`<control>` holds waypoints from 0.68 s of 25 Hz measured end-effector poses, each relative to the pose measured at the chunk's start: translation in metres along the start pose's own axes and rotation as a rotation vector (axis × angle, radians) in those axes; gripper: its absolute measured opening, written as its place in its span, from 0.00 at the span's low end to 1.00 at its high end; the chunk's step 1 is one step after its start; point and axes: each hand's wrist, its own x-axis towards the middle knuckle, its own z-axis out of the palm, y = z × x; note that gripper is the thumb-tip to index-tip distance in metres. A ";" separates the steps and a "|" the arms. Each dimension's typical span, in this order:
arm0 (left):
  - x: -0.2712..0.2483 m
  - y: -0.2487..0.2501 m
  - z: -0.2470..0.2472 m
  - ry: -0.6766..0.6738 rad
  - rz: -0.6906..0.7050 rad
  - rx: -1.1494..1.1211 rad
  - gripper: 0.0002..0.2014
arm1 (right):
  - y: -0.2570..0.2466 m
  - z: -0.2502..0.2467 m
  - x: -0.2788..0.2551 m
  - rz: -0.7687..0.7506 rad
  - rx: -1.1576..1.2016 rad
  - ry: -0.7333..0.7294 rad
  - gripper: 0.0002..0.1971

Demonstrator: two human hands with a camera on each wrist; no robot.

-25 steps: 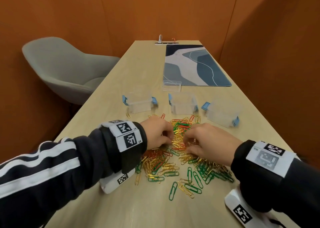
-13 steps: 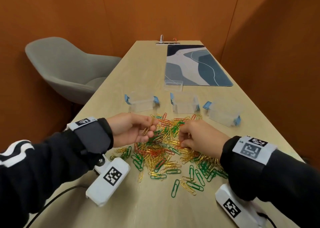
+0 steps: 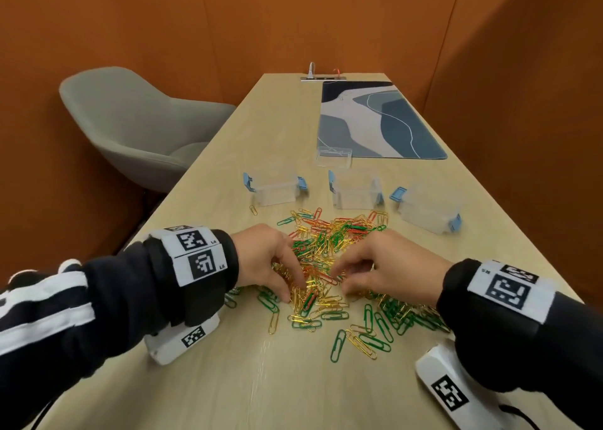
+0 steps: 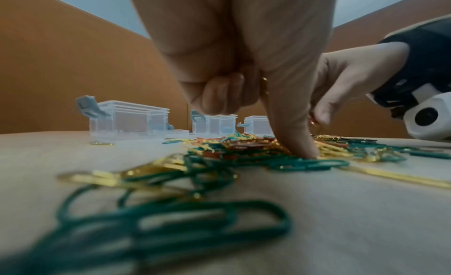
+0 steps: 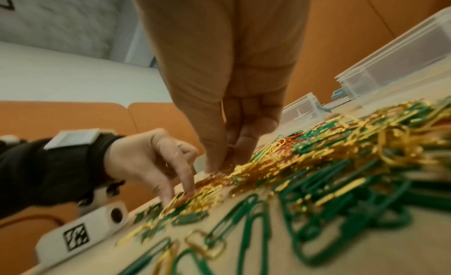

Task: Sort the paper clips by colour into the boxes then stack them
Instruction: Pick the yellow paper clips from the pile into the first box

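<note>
Green, gold and red paper clips [image 3: 329,266] heaped mid-table, both hands in the pile.
The left hand [image 3: 264,260] presses a finger down on the heap, other fingers curled round gold clips; the right hand [image 3: 378,266] pinches clips at its fingertips. Three clear boxes [image 3: 355,189] stand beyond the heap, toward the table's far edge.

Clips [image 3: 329,266]: green, gold, red; loose tangled heap, flat on table, centre. Boxes: three, clear, blue latches, open, upright, row at 12 o'clock of heap [image 3: 274,189] [image 3: 356,189] [image 3: 429,212].
</note>
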 end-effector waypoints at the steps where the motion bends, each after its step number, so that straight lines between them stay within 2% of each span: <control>1: 0.002 -0.001 0.001 0.010 -0.002 0.002 0.14 | -0.002 0.003 0.000 0.001 -0.038 -0.043 0.15; 5: 0.004 0.000 0.005 0.007 -0.030 0.003 0.08 | -0.008 0.010 0.004 -0.009 -0.143 -0.072 0.17; 7: 0.001 -0.002 0.002 -0.002 -0.065 -0.102 0.02 | -0.009 0.012 0.005 -0.020 -0.129 -0.069 0.14; 8: -0.001 -0.003 0.000 -0.013 -0.089 -0.186 0.03 | -0.009 0.012 0.005 -0.034 -0.122 -0.069 0.11; 9: -0.003 -0.004 -0.003 -0.042 -0.115 -0.310 0.06 | -0.008 0.013 0.005 -0.048 -0.120 -0.069 0.08; 11: -0.006 -0.004 -0.005 -0.087 -0.172 -0.712 0.10 | -0.006 0.013 0.005 -0.069 -0.126 -0.063 0.06; 14: -0.011 -0.002 -0.007 -0.082 -0.193 -1.265 0.03 | -0.003 0.011 0.005 -0.076 -0.097 -0.020 0.07; 15: -0.011 -0.001 -0.007 -0.085 -0.187 -1.361 0.01 | -0.003 0.011 0.006 -0.077 -0.081 -0.002 0.06; 17: -0.010 -0.003 -0.005 -0.075 -0.206 -1.385 0.05 | -0.002 0.010 0.007 -0.062 -0.051 0.015 0.05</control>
